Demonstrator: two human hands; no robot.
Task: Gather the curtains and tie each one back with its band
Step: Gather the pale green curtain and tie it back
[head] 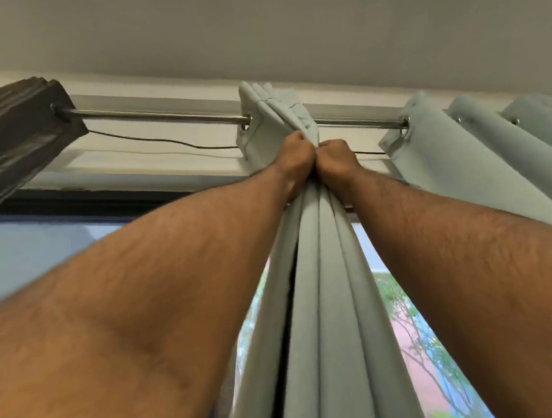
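Both arms reach up toward twelve o'clock — the left hand [294, 156] and right hand [336, 156] each clench the grey curtain [320, 270] just under the rod [165, 115] — surely to bunch its folds for tying.

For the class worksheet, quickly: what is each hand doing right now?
Left hand: closed, gripping the gathered pale green curtain just below the rod.
Right hand: closed, gripping the same bunched curtain beside the left.

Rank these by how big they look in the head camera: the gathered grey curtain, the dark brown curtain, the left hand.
1. gathered grey curtain, but it hangs nearest the camera
2. dark brown curtain
3. left hand
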